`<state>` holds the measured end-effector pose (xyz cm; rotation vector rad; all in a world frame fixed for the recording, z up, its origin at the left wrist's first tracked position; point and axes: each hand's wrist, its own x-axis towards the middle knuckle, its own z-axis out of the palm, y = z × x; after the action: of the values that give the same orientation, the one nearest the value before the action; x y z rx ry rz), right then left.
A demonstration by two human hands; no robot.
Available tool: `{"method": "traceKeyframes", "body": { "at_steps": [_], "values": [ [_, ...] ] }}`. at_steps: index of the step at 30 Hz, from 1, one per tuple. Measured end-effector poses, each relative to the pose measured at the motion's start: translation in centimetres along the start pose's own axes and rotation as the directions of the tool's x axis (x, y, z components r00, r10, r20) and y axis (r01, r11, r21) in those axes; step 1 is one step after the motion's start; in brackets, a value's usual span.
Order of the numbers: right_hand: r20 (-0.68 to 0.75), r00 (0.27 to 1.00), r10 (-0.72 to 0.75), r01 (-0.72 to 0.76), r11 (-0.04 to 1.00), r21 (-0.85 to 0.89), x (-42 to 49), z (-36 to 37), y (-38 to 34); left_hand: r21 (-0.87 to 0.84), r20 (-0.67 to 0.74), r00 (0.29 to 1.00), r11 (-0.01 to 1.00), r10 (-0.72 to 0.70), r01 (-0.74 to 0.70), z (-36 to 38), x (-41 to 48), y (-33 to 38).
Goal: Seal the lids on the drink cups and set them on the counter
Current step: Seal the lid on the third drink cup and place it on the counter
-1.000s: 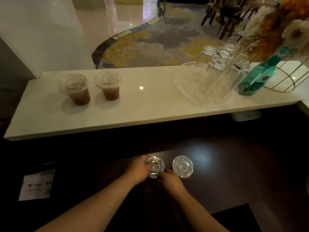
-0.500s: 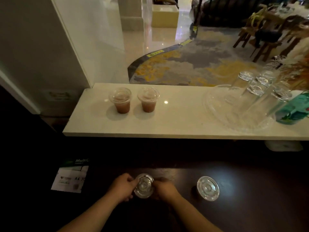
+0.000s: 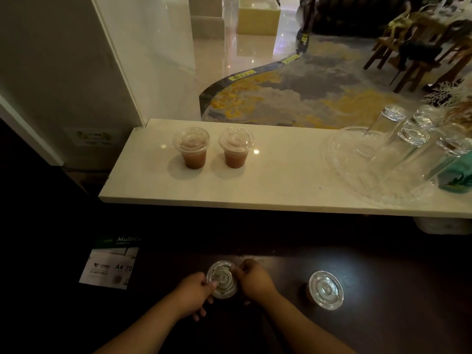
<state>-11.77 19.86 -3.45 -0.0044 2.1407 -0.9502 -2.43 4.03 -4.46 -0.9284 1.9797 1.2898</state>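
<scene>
Clear glasses [image 3: 398, 146] crowd the counter's [image 3: 281, 180] right.

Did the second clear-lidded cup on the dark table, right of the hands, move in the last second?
Cannot tell. The camera turned; the second clear-lidded cup now sits farther from the hands' cup.

Two lidded cups [image 3: 191, 146] [image 3: 236, 146] with brown drink stand upright side by side on the white counter [image 3: 281, 180]. On the dark table [image 3: 383, 264], a clear lid [image 3: 222, 278] sits on a third cup, and a fourth lidded cup [image 3: 325, 290] stands to its right.
</scene>
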Motion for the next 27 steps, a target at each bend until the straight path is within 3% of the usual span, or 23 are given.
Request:
{"method": "traceKeyframes", "body": {
  "at_steps": [3,7,14,18,21,25,27],
  "values": [
    [-0.008,0.999,0.033,-0.033,0.999,0.031,-0.6,0.3,0.4,0.157,0.006,1.0,0.988,-0.009,0.008,-1.4,0.2,1.1],
    [0.045,0.995,0.086,-0.085,0.996,-0.02,-1.4,1.8,1.7,0.314,-0.191,0.974,0.948,0.119,-0.054,-2.2,1.1,1.9],
    [0.027,1.0,0.013,-0.012,0.999,-0.035,0.1,1.0,1.0,0.051,-0.086,0.995,0.997,0.054,-0.05,0.5,0.2,-0.7],
    [0.028,1.0,-0.005,0.006,0.998,-0.067,0.4,0.4,0.1,0.067,-0.046,0.999,0.998,0.016,-0.013,0.1,-0.1,0.1],
    [0.05,0.997,0.05,-0.049,0.998,-0.029,-0.2,0.3,1.0,0.137,-0.162,0.987,0.99,0.005,0.018,-1.2,0.3,1.0],
    [0.208,0.974,0.089,-0.088,0.996,-0.016,-1.5,1.2,2.1,0.143,-0.19,0.978,0.988,0.082,-0.055,-1.4,1.5,1.5],
    [0.194,0.98,0.053,-0.054,0.999,0.002,-1.4,1.2,2.2,0.143,-0.182,0.979,0.987,0.095,-0.069,-1.1,1.5,1.1]
  ]
}}
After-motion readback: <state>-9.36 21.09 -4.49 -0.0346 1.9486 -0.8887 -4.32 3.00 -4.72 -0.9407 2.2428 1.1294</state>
